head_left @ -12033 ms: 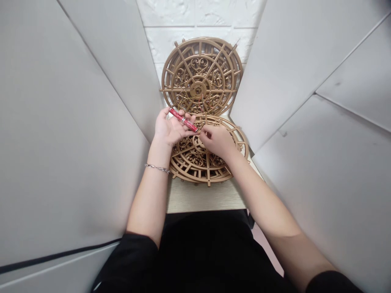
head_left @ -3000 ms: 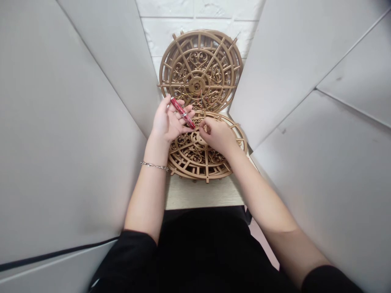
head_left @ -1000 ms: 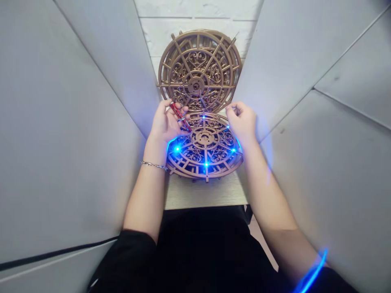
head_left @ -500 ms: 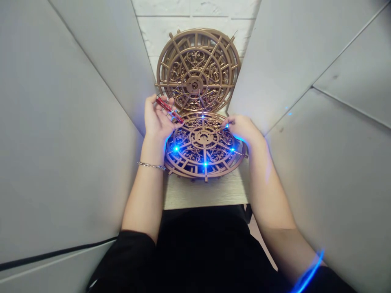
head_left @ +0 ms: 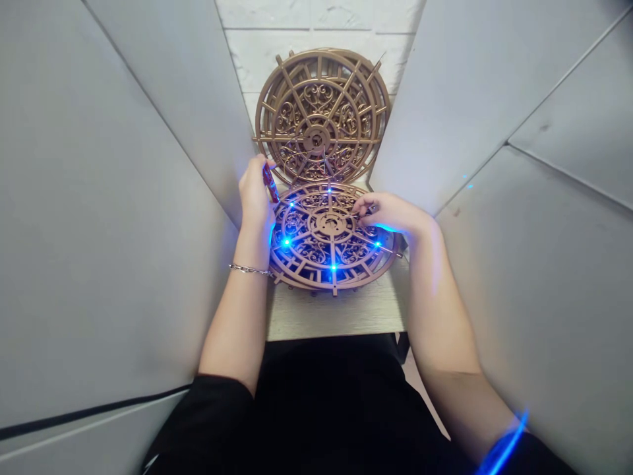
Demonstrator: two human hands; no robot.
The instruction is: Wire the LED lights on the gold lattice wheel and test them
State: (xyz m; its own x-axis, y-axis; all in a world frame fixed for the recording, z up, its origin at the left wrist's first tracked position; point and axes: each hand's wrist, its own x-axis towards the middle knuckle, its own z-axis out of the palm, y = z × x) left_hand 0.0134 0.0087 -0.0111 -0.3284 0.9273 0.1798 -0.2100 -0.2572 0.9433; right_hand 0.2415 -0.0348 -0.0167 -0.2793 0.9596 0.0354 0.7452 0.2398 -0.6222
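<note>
My left hand [head_left: 256, 191] is closed round a slim red stick [head_left: 270, 183], which looks like a battery pack, beside the left edge of a round gold-coloured openwork disc [head_left: 335, 277]. Small blue lights glow on the disc's spokes, one of them a blue light [head_left: 291, 204] close to the red stick. Over the right part of the disc, between hub and rim, is my right hand [head_left: 383, 210], with fingers pinched together. Whatever lies between those fingertips is too small to make out. Scrollwork fills the disc around its hub [head_left: 330, 224].
Further gold openwork discs [head_left: 318, 82] lean in a stack against the white brick wall [head_left: 267, 46]. The lower disc rests on other discs on a pale wooden table [head_left: 336, 316]. Grey panels, a left panel [head_left: 109, 231] and a right panel [head_left: 534, 264], close in both sides.
My left hand has turned, tilting the red stick steeper and uncovering a blue light at the disc's upper left. My right hand has moved slightly inward from the rim light toward the hub.
</note>
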